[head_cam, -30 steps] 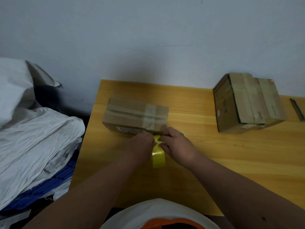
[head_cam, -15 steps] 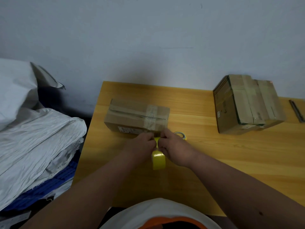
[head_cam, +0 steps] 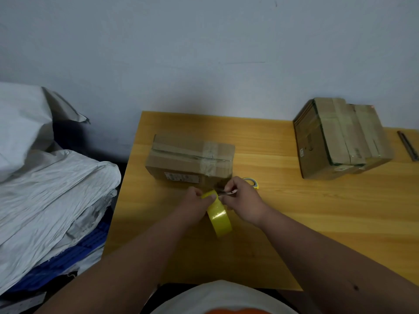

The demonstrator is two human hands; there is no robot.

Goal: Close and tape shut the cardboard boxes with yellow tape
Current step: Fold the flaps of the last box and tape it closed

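Both hands worked a yellow tape roll (head_cam: 219, 217) standing on edge on the wooden table (head_cam: 317, 211), just in front of the small cardboard box (head_cam: 190, 159). Left hand (head_cam: 197, 203) gripped the roll's top, thumb on the tape. Right hand (head_cam: 243, 200) pinched the peeled tape end (head_cam: 226, 191) near the box's right front corner. Box flaps down, old clear tape across. Second taped box (head_cam: 342, 137) far right, well apart. Another tape roll (head_cam: 251, 181) behind right hand.
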